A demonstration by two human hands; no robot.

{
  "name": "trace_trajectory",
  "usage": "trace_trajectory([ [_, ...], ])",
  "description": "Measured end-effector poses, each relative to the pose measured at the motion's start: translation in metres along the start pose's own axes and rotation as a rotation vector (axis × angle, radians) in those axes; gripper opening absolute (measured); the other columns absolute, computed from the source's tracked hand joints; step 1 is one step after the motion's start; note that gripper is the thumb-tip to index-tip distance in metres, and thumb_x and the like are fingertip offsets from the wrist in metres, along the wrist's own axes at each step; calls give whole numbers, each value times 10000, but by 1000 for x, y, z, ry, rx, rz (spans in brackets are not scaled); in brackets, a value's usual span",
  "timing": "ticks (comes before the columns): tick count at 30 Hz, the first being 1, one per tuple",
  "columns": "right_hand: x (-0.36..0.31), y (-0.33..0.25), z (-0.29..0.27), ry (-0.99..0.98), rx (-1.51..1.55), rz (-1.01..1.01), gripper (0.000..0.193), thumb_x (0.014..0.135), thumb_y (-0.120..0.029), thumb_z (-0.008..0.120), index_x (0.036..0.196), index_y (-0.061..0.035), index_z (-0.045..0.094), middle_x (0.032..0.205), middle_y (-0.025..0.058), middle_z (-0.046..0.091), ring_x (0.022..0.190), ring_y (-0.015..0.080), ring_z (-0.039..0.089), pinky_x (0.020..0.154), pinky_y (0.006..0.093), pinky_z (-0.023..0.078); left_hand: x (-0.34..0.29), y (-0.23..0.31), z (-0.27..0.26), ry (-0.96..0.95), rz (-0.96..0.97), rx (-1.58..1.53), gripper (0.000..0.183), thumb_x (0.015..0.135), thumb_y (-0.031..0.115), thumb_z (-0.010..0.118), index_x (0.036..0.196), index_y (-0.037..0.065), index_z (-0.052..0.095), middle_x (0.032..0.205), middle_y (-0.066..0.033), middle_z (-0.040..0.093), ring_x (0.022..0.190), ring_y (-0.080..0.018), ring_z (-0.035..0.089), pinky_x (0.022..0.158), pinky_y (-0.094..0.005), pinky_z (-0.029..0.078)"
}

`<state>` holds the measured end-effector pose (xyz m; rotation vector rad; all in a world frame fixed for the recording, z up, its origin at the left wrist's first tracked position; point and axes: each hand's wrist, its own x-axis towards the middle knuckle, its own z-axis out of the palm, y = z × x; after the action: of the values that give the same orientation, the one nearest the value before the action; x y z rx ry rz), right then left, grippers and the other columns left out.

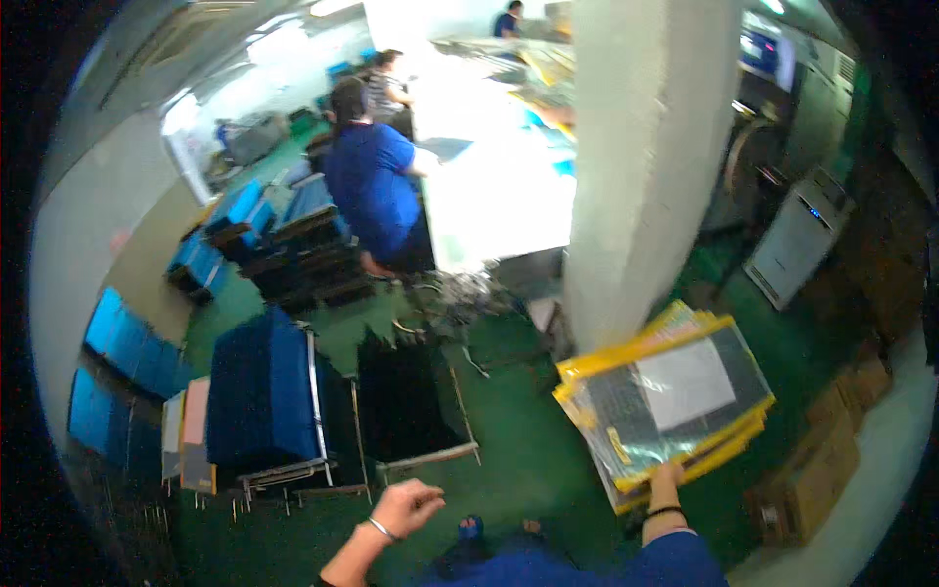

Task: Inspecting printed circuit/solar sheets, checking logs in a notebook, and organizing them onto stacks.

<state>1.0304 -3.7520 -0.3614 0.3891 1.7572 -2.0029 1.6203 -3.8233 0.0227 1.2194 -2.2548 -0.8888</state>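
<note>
The right hand (665,481) holds a stack of flat yellow-edged folders (665,396) by its near bottom edge. Its grip is closed on the stack, with the thumb on top. The folders are see-through on the front, and a white sheet (687,383) shows inside the top one. The stack is up in the air, over the green floor (533,450), on the right side, just in front of a big white pillar (641,166). A dark band (664,511) sits on the right wrist.

The left hand (406,507) holds nothing. Its fingers are curled in loosely, so its grip is narrow. A thin silver bracelet (381,529) is on that wrist. The hand is low in the view, near a metal rack of dark blue sheets (262,396) and a rack of black sheets (406,396) that stand side by side on the floor.

Farther back, a person in a blue top (375,191) stands beside a bright white surface (499,191). More blue stacks (127,342) sit at the left. Brown boxes (817,470) are at the right, near a white machine (797,240).
</note>
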Motion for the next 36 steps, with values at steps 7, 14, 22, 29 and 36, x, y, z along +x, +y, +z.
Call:
trace_trajectory([
  [7, -3, -6, 16, -429, -2428, -856, 207, 803, -223, 486, 876, -91, 628, 940, 79, 603, 797, 240, 602, 604, 315, 497, -62, 7, 7, 25, -240, 67, 205, 746, 227, 618, 881, 73, 630, 751, -98, 593, 673, -233, 584, 604, -296, 473],
  [14, -116, -40, 83, -494, -2125, -1106, 176, 744, -81, 536, 898, -31, 606, 817, 171, 609, 779, 294, 601, 610, 360, 489, -119, -5, -10, 276, -263, 143, 215, 748, 234, 600, 879, 66, 622, 767, -89, 582, 691, -248, 573, 619, -319, 466],
  [22, -310, 48, 202, -1406, -1933, -1453, 141, 727, -66, 547, 850, -31, 605, 815, 146, 601, 783, 265, 586, 614, 356, 472, -236, -8, -53, 471, -239, 220, 258, 777, 271, 542, 920, 58, 562, 821, -108, 547, 774, -288, 545, 661, -374, 447],
  [29, -547, 143, 188, -1994, -1732, -1388, 111, 711, -53, 556, 809, -31, 604, 813, 124, 593, 787, 240, 573, 618, 353, 456, -417, -5, -60, 681, -649, 142, 236, 756, 237, 561, 912, 64, 593, 829, -105, 565, 800, -284, 548, 687, -379, 449],
  [36, -679, 215, 159, -2495, -1765, -1186, 81, 696, -40, 565, 768, -31, 602, 812, 102, 586, 791, 215, 560, 621, 349, 441, -547, 22, -8, 1002, -1022, 85, 249, 750, 216, 563, 939, 57, 591, 871, -119, 562, 838, -302, 542, 724, -391, 440],
])
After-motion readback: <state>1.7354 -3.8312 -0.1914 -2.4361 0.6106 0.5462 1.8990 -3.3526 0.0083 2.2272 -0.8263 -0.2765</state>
